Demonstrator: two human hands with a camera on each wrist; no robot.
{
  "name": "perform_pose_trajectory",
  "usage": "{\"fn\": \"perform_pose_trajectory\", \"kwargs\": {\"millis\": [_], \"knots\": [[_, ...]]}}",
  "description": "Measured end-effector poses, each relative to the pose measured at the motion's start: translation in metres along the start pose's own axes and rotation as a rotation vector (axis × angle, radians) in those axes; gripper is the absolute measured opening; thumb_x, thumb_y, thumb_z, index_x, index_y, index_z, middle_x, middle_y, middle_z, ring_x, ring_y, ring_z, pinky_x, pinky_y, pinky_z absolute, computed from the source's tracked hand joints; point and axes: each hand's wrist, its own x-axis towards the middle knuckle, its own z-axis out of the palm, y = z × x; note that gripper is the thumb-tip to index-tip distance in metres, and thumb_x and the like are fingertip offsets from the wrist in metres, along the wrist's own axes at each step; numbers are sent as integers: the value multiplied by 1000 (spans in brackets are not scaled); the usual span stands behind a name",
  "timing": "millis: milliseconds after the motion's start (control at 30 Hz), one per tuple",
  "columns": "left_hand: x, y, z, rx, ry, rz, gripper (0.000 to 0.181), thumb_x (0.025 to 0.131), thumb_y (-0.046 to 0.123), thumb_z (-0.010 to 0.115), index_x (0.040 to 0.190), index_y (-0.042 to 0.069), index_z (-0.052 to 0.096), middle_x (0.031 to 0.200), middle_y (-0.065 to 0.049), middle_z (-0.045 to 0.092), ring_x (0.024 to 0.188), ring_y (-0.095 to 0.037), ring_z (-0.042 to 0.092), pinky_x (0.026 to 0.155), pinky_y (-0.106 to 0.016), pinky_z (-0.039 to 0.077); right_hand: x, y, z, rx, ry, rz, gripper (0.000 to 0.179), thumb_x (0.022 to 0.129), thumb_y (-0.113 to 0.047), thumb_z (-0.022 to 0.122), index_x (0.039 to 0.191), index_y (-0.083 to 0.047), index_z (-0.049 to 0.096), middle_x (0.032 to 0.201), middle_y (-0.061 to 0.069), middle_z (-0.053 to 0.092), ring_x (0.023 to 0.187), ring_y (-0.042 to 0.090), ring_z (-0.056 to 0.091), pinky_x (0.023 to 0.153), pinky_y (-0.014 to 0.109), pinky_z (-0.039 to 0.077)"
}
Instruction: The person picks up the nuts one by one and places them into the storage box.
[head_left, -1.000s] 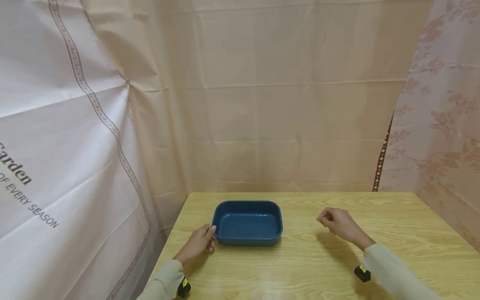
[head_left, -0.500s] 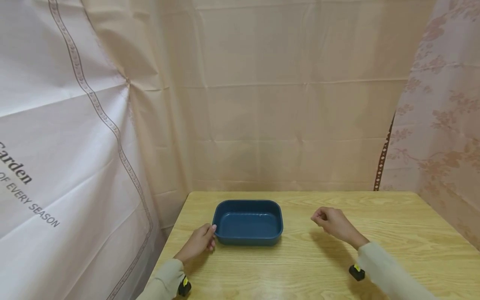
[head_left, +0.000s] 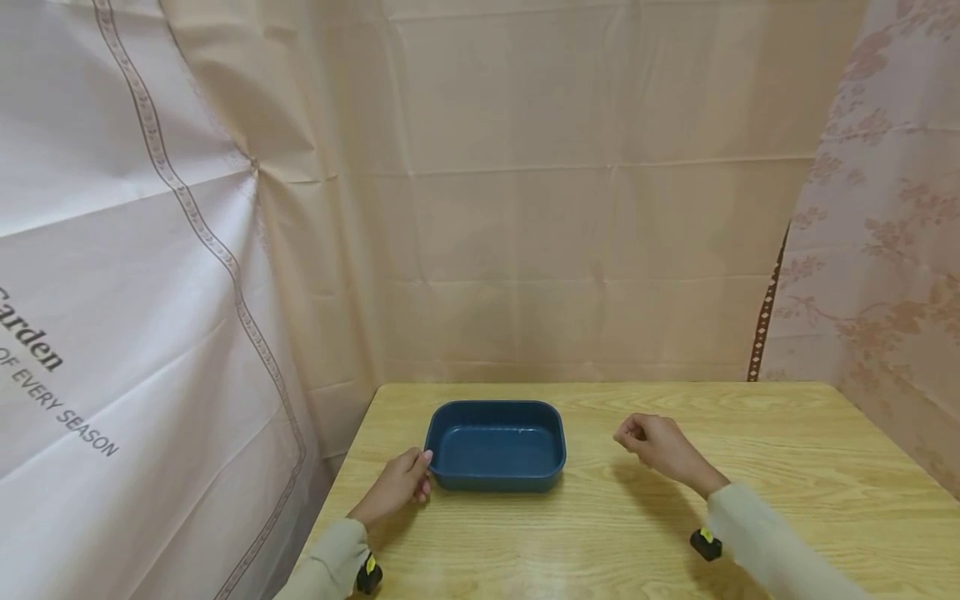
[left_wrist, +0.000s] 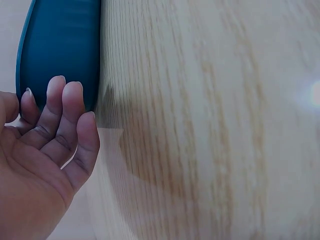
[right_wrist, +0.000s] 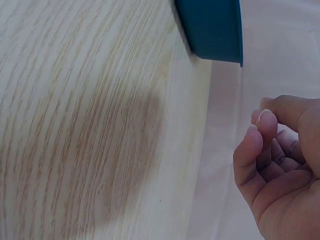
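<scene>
A: Log the blue box (head_left: 497, 450) first. What has changed on your feed?

B: The box itself, nothing: same spot over the past second, standing flat on the left part of the bench (head_left: 600, 542), toward its far edge. The change is in the right hand (head_left: 666, 447), which has drifted left, closer to the box. It remains apart from it.

A: Meaning for the work?

B: My judgement: one side of the box is being steadied, while the other hand is nearer but has made no contact, so the box is handled from the left only.

A: How does the box look?

B: Dark blue, teal in the wrist views. Rectangular, lidless, rounded corners, smooth walls, long side running left to right. Small glint on the inner floor.

A: Hands?

B: Left hand (head_left: 399, 485): thumb and forefinger pinch the rim at the left end, the other fingers loosely bent beside the outer wall. Right hand: raised above the bench, fingers curled, thumb and fingertips together. I see nothing in it; anything tiny between the tips I couldn't make out.

A: Surroundings?

B: Creased beige cloth (head_left: 562, 250) hanging behind the bench.
</scene>
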Motion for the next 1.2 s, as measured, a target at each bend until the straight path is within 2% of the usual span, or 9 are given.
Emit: {"fn": "perform_pose_trajectory", "kwargs": {"millis": [200, 300, 733, 900, 1200], "knots": [[0, 1, 0, -11, 2, -6, 38, 115, 29, 38, 97, -1, 54, 78, -8, 62, 65, -19, 59, 59, -28, 53, 2, -6, 3, 57, -10, 32, 20, 106, -21, 61, 103, -2, 66, 77, 8, 61, 55, 11, 48, 49, 26, 45], [0, 0, 0, -13, 1, -8, 38, 115, 28, 38, 97, -1, 54, 78, -8, 61, 65, -18, 59, 59, -29, 53, 2, -11, 4, 75, -14, 19, 19, 107, -22, 61, 102, -5, 66, 75, 5, 59, 55, 11, 49, 49, 27, 46], [1, -1, -1, -7, 1, -14, 40, 114, 33, 39, 98, -1, 55, 78, -7, 61, 65, -18, 59, 60, -29, 54, 5, -20, 9, 76, -38, -17, 19, 106, -24, 61, 104, -6, 66, 76, 2, 60, 56, 12, 51, 51, 28, 48], [1, -1, -1, -6, -3, -15, 42, 114, 35, 40, 99, -1, 55, 79, -8, 62, 66, -18, 59, 60, -29, 54, 6, -25, 12, 106, -48, -11, 17, 106, -21, 61, 105, -5, 67, 78, 3, 60, 57, 13, 52, 51, 30, 50], [0, 2, -1, -8, -5, 1, 39, 115, 29, 38, 98, -2, 55, 78, -8, 61, 65, -18, 59, 59, -28, 53, 7, -32, 17, 106, -55, -19, 15, 106, -20, 61, 106, -6, 67, 77, 3, 61, 56, 14, 52, 51, 29, 49]]}}
